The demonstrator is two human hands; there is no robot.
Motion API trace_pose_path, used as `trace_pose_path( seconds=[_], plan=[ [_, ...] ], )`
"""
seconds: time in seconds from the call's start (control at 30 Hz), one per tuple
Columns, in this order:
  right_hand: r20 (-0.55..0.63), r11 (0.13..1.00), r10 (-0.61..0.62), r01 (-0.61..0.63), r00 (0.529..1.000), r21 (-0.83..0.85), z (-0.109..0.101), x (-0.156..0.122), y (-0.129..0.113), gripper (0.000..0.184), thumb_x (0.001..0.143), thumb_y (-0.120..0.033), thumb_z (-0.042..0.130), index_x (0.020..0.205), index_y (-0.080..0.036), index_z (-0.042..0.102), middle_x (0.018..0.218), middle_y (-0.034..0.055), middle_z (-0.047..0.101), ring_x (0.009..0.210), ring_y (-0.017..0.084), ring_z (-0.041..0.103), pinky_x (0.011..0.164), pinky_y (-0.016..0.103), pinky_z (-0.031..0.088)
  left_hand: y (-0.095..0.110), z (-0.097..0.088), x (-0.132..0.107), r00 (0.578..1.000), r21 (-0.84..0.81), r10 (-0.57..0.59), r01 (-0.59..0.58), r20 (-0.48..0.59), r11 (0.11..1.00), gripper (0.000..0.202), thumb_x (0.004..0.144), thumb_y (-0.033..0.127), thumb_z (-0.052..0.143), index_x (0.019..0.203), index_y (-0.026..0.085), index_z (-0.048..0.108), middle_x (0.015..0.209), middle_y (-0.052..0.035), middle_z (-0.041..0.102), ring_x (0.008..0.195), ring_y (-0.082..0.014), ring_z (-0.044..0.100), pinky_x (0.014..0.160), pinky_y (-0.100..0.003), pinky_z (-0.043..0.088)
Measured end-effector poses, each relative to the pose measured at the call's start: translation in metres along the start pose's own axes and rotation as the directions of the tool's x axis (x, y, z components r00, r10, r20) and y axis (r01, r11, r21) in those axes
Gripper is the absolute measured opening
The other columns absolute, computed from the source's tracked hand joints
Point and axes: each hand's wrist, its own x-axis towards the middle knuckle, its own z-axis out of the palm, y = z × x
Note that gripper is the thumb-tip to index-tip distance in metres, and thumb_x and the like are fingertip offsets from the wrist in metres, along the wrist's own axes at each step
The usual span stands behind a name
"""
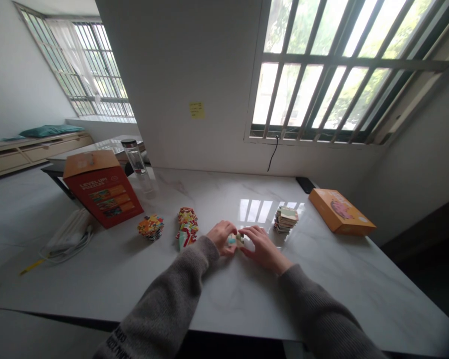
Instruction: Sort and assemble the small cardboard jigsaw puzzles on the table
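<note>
At the middle of the table my left hand (223,237) and my right hand (261,248) meet fingertip to fingertip. A puzzle piece with a light blue patch (231,241) is pinched in my left fingers. The right thumb and fingers close on a pale, dark-marked puzzle piece (240,239). These pieces touch or nearly touch; fingers partly cover them, so I cannot tell whether they are joined. A stack of pale puzzle pieces (285,219) rises beyond my right hand. Left of my left hand lie a spread pile of red puzzle pieces (187,227) and an orange-and-yellow stack of puzzle pieces (150,227).
A red puzzle box (110,197) stands at the left, with a white power strip (69,232) and cable beside it. Behind is a glass bottle (135,158). On the right lie an orange box (340,210) and a black phone (305,185) near the wall.
</note>
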Motion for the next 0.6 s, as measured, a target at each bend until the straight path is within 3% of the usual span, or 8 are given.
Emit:
trace_pose_path(
  seconds=[0.13,0.3,0.47,0.6],
  plan=[
    [-0.092,0.997,-0.073,0.072,0.993,-0.012,-0.008,0.002,-0.007,0.036,0.078,-0.018,0.069,0.113,-0.026,0.065,0.116,0.0075,0.067,0.106,0.026,0.056,0.093,0.044,0.047,0.003,-0.004,-0.002,0.992,-0.125,0.059,-0.072,-0.108,0.989,0.029,0.071,0.022,0.069,0.096,0.020,0.054,0.104,-0.0076,0.060,0.099,-0.0236,0.058,0.091,-0.038,0.050],
    [-0.223,0.994,-0.063,0.041,0.973,-0.099,-0.042,-0.001,-0.003,0.037,0.077,-0.015,0.067,0.112,-0.026,0.066,0.122,0.0076,0.063,0.111,0.027,0.053,0.097,0.046,0.046,0.007,-0.013,-0.005,0.966,-0.194,0.049,-0.100,-0.254,0.976,0.047,0.081,0.033,0.065,0.123,0.018,0.048,0.119,-0.0128,0.054,0.108,-0.0254,0.056,0.097,-0.043,0.049],
    [-0.492,0.959,0.029,-0.163,0.870,-0.232,-0.097,-0.022,0.047,0.028,0.079,-0.020,0.067,0.106,-0.025,0.070,0.120,0.0084,0.065,0.110,0.029,0.054,0.098,0.048,0.045,0.007,-0.011,-0.005,0.973,-0.149,0.028,-0.063,-0.228,0.987,0.038,0.089,0.030,0.054,0.124,0.019,0.048,0.113,-0.0106,0.055,0.091,-0.0201,0.059,0.089,-0.041,0.053],
    [-0.502,0.939,0.077,-0.232,0.861,-0.254,-0.117,-0.036,0.085,0.027,0.078,-0.022,0.064,0.104,-0.024,0.072,0.115,0.0081,0.067,0.107,0.029,0.056,0.096,0.048,0.045,0.008,-0.006,-0.005,0.987,-0.129,0.012,-0.032,-0.157,0.991,0.032,0.090,0.028,0.053,0.121,0.020,0.050,0.109,-0.0084,0.056,0.083,-0.0174,0.060,0.080,-0.036,0.054]
  ],
)
